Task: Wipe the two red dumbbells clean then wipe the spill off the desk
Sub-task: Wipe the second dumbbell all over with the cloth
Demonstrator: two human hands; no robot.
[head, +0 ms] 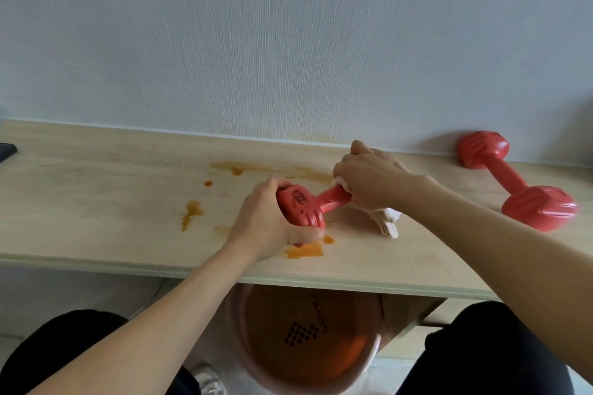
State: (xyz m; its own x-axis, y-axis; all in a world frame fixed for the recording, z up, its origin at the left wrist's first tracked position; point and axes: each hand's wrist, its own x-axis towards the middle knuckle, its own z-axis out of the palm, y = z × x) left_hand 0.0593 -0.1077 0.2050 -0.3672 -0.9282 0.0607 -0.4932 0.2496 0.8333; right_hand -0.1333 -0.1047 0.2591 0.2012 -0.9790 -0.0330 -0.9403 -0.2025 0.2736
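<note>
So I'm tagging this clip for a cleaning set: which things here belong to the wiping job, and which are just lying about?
Part of the job:
held dumbbell, gripped by the left hand
cloth, wrapped round its handle by the right hand
second dumbbell by the wall
orange spill on the desk

Lying about:
dark object at the desk's left edge
basin under the desk

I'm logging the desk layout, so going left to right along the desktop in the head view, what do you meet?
Dark object at the left edge → orange spill → left hand gripping the near dumbbell → right hand holding the cloth → second dumbbell.
</note>
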